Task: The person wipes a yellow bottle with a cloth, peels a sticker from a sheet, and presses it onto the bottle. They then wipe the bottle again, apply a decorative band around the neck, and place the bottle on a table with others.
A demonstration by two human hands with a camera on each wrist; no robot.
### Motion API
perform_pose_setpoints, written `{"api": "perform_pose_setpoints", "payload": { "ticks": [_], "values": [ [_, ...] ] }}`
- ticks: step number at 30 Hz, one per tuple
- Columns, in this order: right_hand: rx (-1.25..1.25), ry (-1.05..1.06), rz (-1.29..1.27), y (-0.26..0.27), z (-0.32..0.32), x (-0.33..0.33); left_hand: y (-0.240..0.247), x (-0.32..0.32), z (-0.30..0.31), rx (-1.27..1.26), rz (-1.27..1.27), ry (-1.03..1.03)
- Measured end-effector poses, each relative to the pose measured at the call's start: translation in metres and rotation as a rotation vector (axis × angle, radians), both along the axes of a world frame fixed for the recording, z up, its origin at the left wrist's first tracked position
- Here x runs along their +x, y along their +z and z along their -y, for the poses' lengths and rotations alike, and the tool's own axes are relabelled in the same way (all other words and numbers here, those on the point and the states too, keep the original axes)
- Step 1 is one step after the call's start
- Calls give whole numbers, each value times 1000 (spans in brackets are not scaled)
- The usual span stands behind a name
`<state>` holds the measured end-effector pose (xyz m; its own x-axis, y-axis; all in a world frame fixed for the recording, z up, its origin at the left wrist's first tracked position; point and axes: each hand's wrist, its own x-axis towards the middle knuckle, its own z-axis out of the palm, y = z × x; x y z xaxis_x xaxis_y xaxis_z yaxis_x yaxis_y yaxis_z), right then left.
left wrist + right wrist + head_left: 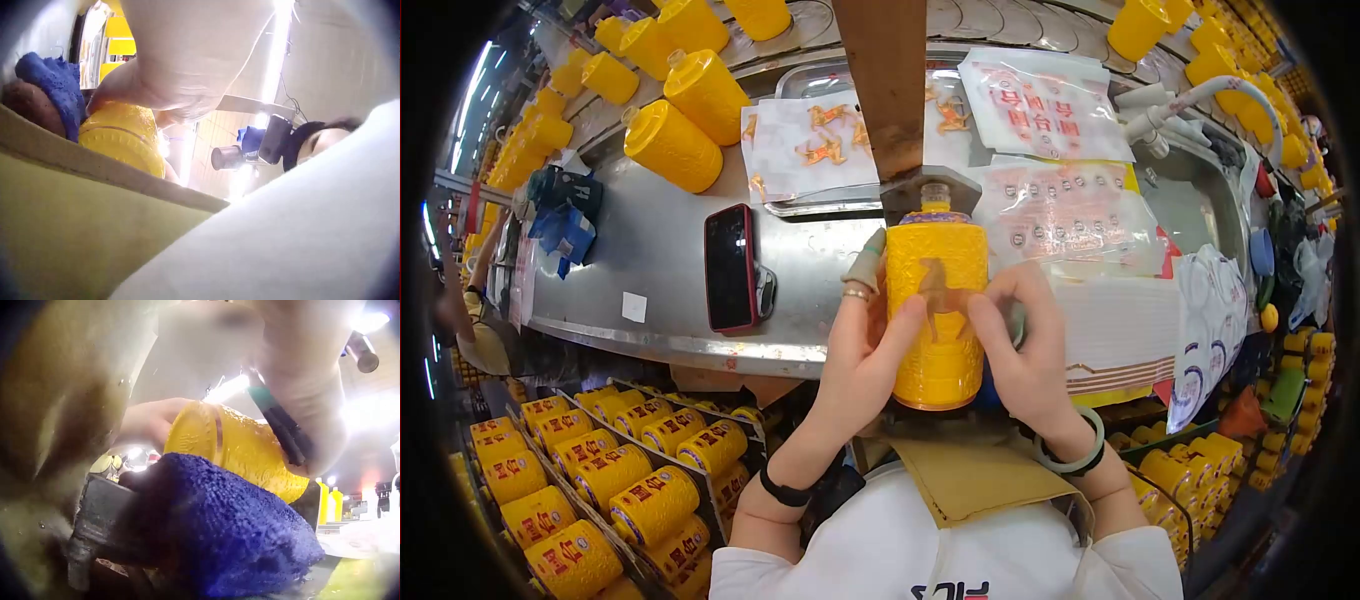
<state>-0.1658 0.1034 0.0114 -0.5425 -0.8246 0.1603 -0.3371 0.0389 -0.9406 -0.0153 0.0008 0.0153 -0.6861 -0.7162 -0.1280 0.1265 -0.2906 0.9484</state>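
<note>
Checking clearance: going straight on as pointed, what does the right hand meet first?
Probably the front of the yellow bottle: the right hand seems to pinch the edge of the brown horse figure against or just off it; depth is unclear.

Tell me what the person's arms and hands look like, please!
Both arms have short white sleeves. The left one wears a black band; the left hand has a ring and a beige finger cover. On the right arm, below the right hand, is a round, pale green bangle.
</note>
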Motion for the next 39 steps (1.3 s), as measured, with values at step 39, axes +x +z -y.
{"api": "perform_pose_setpoints", "payload": {
  "ticks": [39],
  "values": [
    [-15,84,719,-16,7,-11,-4,-4,3,155,-85,-2]
  ]
}}
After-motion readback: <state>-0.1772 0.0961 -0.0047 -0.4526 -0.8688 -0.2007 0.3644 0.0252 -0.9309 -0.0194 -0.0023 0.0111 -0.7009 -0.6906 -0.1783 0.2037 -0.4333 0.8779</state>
